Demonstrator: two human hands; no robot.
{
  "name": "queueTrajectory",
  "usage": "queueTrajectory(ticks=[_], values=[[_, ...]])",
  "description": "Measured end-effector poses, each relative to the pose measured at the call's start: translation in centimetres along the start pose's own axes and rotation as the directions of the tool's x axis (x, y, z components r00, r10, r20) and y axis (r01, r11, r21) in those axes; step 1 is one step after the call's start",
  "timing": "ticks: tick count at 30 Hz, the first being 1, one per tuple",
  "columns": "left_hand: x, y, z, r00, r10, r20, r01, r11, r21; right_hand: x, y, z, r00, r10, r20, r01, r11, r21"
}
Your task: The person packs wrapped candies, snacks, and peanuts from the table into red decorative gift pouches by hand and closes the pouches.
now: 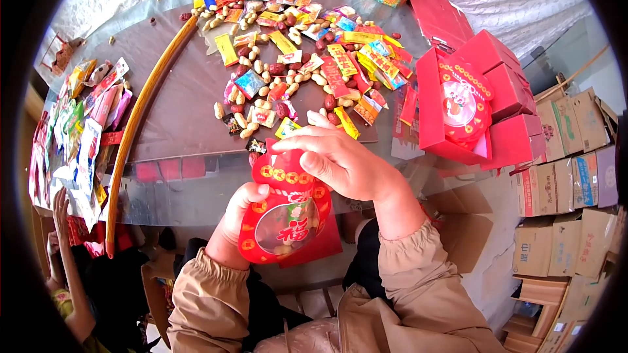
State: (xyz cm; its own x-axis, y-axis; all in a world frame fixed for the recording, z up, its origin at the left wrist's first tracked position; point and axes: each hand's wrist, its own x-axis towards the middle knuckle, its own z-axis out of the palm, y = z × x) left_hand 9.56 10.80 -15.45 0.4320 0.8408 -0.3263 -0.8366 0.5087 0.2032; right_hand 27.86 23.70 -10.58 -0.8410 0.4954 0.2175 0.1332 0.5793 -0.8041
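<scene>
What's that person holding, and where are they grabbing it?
A red bag. The left hand grips its left side; the right hand is up at its top end.

From here I've L hand (239,219) lower, thumb laid on top & pointing up-right, other fingers hidden. R hand (343,160) sits higher, back up, fingers long & aimed left, thumb below 'em; can't tell if they pinch. Both wrists (394,206) bare past tan cuffs (411,238); L forearm (209,307) slants up-right, R forearm (425,278) up-left.
</scene>
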Motion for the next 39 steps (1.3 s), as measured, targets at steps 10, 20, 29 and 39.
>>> queueTrajectory(ticks=[10,20,29,39], values=[[0.0,0.2,0.5,0.995,-0.016,-0.094,0.017,1.000,0.011,0.2,-0.1,0.3,0.985,-0.091,-0.146,0.068,0.985,-0.156],[-0.2,0.2,0.3,1.000,-0.020,-0.008,0.020,0.999,0.028,-0.4,-0.3,-0.3,0.998,0.060,0.036,-0.063,0.994,0.092],[-0.1,0.0,1.9,0.999,-0.033,-0.016,0.034,0.997,0.064,0.2,0.7,-0.9,0.999,0.037,0.010,-0.038,0.947,0.318],[1.5,-1.0,1.7,0.948,-0.210,0.241,0.056,0.851,0.522,0.7,2.6,-0.2,0.910,0.257,-0.325,-0.193,0.957,0.217]])
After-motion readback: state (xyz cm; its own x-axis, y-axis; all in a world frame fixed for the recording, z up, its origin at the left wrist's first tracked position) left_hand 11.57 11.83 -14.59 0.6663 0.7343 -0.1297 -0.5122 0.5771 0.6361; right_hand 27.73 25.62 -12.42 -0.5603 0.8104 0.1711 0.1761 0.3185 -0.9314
